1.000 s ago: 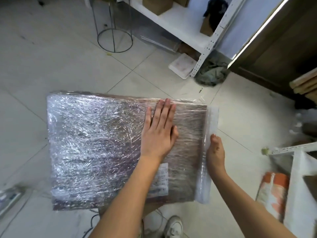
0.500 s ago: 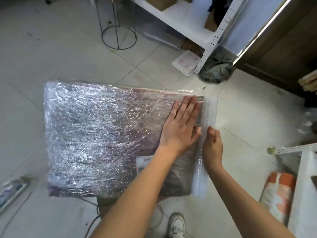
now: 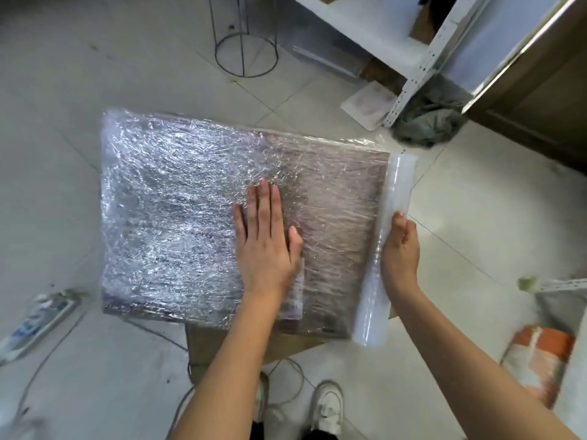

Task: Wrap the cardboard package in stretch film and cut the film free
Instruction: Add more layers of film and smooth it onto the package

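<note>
Pressing my left hand [image 3: 265, 249] flat, fingers straight, on the film-wrapped cardboard package [image 3: 203, 198] lying above the floor, I grip the stretch film roll [image 3: 386, 249] along its right edge with my right hand [image 3: 401, 249].

Pale tiled floor [image 3: 476, 249] with grey grout lines. On it: wire ring stand [image 3: 246, 55], flat white tray [image 3: 368, 103] beside the shelf upright [image 3: 422, 68], crumpled grey-green cloth [image 3: 428, 122], power strip [image 3: 38, 322] with trailing cables [image 3: 44, 360], orange-and-white bag [image 3: 536, 360], brown cardboard box [image 3: 222, 344] supporting the film-wrapped package [image 3: 178, 211]
</note>
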The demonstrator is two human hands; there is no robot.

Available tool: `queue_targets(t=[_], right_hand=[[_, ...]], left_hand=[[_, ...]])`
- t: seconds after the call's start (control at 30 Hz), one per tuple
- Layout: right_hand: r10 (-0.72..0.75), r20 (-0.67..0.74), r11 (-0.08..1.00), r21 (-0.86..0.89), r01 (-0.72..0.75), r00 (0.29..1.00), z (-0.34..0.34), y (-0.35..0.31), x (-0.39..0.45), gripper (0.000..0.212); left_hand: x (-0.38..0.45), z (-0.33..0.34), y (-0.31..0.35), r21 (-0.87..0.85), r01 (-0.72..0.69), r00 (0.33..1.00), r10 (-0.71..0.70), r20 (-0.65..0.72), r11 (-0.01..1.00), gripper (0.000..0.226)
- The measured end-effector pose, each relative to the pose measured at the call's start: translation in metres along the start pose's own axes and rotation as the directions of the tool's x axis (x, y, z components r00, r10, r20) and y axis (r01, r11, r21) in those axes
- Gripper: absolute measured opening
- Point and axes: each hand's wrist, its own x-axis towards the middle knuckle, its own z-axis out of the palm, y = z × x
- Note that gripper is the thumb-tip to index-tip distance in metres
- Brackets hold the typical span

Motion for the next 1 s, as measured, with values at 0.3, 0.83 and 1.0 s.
queue_targets(t=[0.3,0.83,1.0], right_hand=[[-0.007,0.071,0.999,-0.035,0.01,0.997,-0.008,0.011,0.003,0.041],[0.031,0.241,0.985,0.156,-0.07,0.97,-0.018,0.026,0.008,0.028],[0.205,0.492,0.909,0.225,-0.351,0.846,-0.024,0.04,0.018,0.096]], left_hand=[[-0.047,0.036,0.064,-0.027,-0.346,0.937,0.347,0.04,0.938,0.069],[-0.087,0.016,-0.012,-0.052,0.412,0.907,-0.415,-0.077,0.91,0.06],[-0.095,0.015,-0.015,-0.054,0.415,0.904,-0.418,-0.085,0.908,0.059]])
